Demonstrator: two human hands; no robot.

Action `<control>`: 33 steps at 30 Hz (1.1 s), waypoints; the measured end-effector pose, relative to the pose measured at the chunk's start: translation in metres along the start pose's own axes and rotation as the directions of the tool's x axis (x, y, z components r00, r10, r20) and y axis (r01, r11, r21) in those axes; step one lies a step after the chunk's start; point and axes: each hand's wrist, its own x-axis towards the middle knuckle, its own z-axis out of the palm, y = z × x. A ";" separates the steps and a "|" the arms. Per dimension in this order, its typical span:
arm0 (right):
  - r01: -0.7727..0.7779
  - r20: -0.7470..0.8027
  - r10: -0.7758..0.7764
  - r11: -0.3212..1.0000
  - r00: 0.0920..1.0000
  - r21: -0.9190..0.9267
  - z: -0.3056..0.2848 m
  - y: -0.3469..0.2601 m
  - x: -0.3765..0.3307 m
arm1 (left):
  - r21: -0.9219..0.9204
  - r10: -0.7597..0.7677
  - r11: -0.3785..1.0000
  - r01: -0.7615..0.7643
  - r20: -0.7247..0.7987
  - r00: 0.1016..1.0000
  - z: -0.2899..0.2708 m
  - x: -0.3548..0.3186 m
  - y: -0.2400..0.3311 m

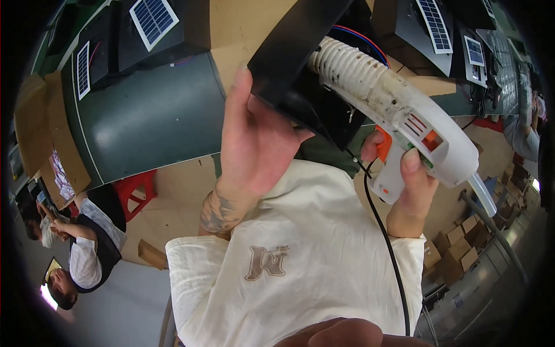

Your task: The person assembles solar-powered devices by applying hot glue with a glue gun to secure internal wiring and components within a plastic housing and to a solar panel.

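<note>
My left hand point(257, 141) holds a black open housing point(283, 58) from its near left side, with the thumb up along the outer wall and the palm against its lower edge. In my right hand point(417, 184) is a white hot glue gun point(428, 127), gripped by its handle beside the orange trigger point(383, 143). Its stained, ribbed front end points into the housing, where the tip is hidden. A translucent glue stick point(483, 196) sticks out at the back. Red and blue wires point(370, 43) curve along inside the housing. A black cord point(384, 243) hangs down across my shirt.
Black boxes with small solar panels point(153, 22) stand at the far left of the dark green table point(156, 124); more panels point(435, 26) lie at the far right. An open cardboard box point(66, 124) is at the left edge. A person point(87, 254) sits nearby, beside a red stool point(136, 191).
</note>
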 end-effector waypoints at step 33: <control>-0.056 -0.411 -0.011 0.987 0.912 -0.151 0.025 -0.012 -0.018 | -0.207 0.020 0.978 0.011 0.146 0.989 -0.017 -0.003 -0.006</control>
